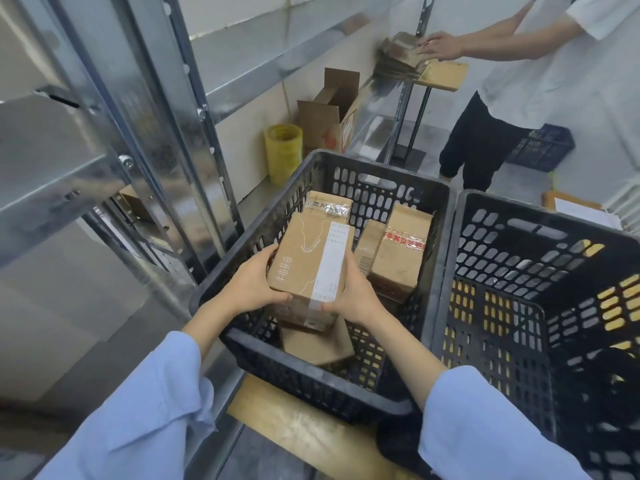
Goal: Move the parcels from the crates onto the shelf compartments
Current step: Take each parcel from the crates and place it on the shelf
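Observation:
A brown cardboard parcel (308,261) with a white label strip is held above the left black crate (311,375). My left hand (252,282) grips its left side and my right hand (353,292) grips its right near corner. Inside that crate lie several other brown parcels: one with red-printed tape (401,251) at the right, one with clear tape (329,204) at the back, one flat on the bottom (318,344). The metal shelf (52,161) rises at the left.
A second black crate (540,292), with no parcels visible in it, stands right of the first. Another person (540,64) in a white shirt presses a stack of parcels (398,50) at the far right. A yellow tape roll (284,154) and an open carton (332,112) stand on the lower shelf.

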`<act>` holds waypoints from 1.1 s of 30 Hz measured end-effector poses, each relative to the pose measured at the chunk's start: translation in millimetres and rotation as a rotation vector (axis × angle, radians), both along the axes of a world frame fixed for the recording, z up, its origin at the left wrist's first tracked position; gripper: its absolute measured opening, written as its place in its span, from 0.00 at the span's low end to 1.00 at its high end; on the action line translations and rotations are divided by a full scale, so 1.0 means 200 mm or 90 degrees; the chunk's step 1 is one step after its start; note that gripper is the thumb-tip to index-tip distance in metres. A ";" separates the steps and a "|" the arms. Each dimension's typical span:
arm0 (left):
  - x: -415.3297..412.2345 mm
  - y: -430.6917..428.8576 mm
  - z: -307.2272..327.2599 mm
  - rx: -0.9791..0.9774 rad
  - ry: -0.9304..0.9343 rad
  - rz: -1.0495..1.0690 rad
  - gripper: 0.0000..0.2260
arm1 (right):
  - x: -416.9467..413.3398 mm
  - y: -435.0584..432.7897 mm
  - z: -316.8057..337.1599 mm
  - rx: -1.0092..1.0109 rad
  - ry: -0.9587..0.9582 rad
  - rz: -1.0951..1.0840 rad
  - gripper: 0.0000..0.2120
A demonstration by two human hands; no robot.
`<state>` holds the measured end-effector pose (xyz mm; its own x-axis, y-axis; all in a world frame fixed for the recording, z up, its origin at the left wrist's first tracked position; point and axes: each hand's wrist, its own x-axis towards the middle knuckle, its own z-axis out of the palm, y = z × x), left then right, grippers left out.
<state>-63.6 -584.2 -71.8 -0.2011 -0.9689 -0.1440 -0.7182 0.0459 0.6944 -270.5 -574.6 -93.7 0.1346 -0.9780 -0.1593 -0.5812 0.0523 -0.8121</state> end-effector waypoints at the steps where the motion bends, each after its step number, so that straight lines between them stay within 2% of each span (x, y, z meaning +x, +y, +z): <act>1: -0.01 0.01 0.02 -0.011 0.009 0.001 0.45 | -0.01 0.02 0.03 -0.013 -0.010 0.003 0.60; 5: -0.03 0.08 0.07 -0.042 0.043 0.006 0.43 | -0.04 0.09 0.13 -0.052 -0.050 0.009 0.55; 8: -0.05 0.13 0.12 -0.075 0.051 0.005 0.44 | -0.05 0.16 0.19 -0.089 -0.044 0.007 0.55; 13: -0.05 0.24 0.20 -0.089 0.116 0.026 0.45 | -0.11 0.28 0.30 -0.142 -0.051 -0.008 0.48; 20: -0.05 0.50 0.35 -0.181 0.201 0.002 0.43 | -0.12 0.56 0.47 -0.194 -0.065 -0.065 0.53; 24: -0.02 0.68 0.41 -0.251 0.238 0.001 0.37 | -0.09 0.71 0.52 -0.203 -0.075 -0.082 0.53; 28: 0.05 0.83 0.44 -0.244 0.250 0.005 0.32 | -0.04 0.83 0.55 -0.241 -0.096 -0.094 0.48; 33: 0.15 0.97 0.49 -0.262 0.245 0.051 0.38 | 0.05 0.90 0.58 -0.220 -0.162 -0.057 0.39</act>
